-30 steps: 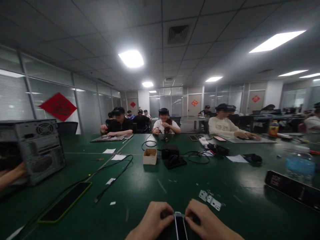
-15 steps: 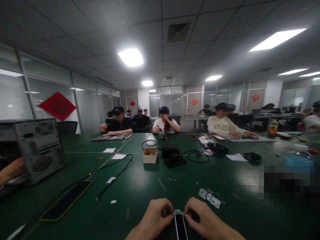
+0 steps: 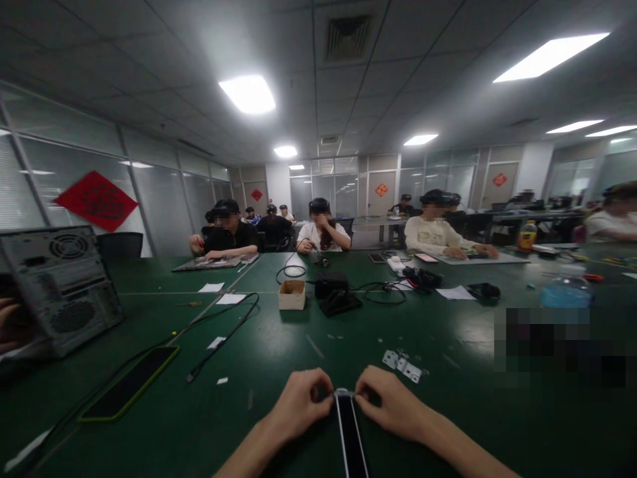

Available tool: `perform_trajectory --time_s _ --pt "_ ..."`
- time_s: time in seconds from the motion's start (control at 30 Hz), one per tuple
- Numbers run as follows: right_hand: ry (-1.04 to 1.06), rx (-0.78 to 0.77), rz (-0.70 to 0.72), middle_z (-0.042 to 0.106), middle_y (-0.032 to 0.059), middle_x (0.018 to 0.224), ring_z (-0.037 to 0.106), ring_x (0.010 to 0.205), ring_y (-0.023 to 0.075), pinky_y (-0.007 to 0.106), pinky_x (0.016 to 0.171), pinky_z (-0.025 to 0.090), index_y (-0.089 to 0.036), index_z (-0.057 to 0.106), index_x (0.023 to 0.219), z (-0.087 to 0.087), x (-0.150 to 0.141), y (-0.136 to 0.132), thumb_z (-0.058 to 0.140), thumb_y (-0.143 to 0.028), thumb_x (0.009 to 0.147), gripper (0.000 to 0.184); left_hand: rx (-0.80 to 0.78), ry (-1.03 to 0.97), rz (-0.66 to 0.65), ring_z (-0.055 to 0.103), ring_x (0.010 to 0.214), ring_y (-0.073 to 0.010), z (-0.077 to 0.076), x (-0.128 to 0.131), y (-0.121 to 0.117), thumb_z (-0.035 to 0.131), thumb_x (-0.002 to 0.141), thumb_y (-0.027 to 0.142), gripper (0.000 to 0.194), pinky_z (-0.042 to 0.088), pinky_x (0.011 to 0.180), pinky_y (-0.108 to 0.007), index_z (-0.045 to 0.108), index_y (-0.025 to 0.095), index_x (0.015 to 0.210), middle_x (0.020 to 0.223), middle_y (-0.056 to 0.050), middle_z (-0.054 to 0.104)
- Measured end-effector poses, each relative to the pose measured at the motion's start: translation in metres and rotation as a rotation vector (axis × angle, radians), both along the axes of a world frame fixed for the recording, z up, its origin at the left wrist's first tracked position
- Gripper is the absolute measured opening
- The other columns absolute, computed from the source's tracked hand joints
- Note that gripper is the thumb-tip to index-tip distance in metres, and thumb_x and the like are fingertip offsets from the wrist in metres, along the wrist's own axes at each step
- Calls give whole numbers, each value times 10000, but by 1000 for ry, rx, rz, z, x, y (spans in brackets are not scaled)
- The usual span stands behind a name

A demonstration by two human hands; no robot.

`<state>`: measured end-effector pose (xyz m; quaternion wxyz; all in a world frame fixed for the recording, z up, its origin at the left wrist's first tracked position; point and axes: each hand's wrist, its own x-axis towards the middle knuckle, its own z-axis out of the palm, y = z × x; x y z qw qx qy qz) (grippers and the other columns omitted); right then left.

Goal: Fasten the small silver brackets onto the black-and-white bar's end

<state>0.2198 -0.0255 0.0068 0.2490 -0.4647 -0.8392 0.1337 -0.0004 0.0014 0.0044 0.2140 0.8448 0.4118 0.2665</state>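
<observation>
Evidently, 2 forearms are extended forward from the lower edge of the view, wrists bent inward, with the left hand (image 3: pixel 302 400) and the right hand (image 3: pixel 391 400) turned towards each other low over the desk (image 3: pixel 279 338). In each grip, thumb and forefinger are pinched together on a small pale piece (image 3: pixel 342 392), whose exact shape cannot be told. This piece is placed between the 2 sets of fingertips, at the far end of a dark bar (image 3: pixel 351 435) with light edges, which is stretched back towards the wearer between the forearms. Farther off, an open-topped box (image 3: pixel 291 303) is seen; its contents cannot be made out. To the right, blue is shown in the lower part of a clear bottle (image 3: pixel 567 289).
</observation>
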Motion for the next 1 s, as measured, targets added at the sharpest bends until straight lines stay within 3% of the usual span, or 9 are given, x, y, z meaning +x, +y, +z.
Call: perform_trajectory --time_s 0.43,0.63,0.8,1.0 --pt "18 -1 77 600 49 799 532 718 147 267 646 435 -152 610 833 -5 8 4 519 -215 836 110 -121 19 -20 507 554 -94 13 0 0 604 776 269 155 400 551 -192 681 158 852 673 30 627" --pt "21 2 69 599 43 783 528 723 148 269 656 422 -157 607 839 -7 10 6 524 -204 835 96 -164 -4 -65 540 593 -96 12 -1 3 596 788 270 175 412 577 -194 668 173 915 779 22 677" --pt "6 63 94 615 36 767 532 741 149 268 688 423 -157 606 832 -7 9 6 556 -193 814 64 -148 26 -55 527 581 -101 9 -1 6 589 781 281 178 407 578 -203 665 188 912 729 38 654" --pt "-43 131 75 636 72 888 549 820 174 301 742 438 -145 615 953 9 22 11 546 -222 832 159 -152 73 -85 538 592 -113 7 -2 9 551 816 316 208 425 601 -214 658 204 955 728 28 653"
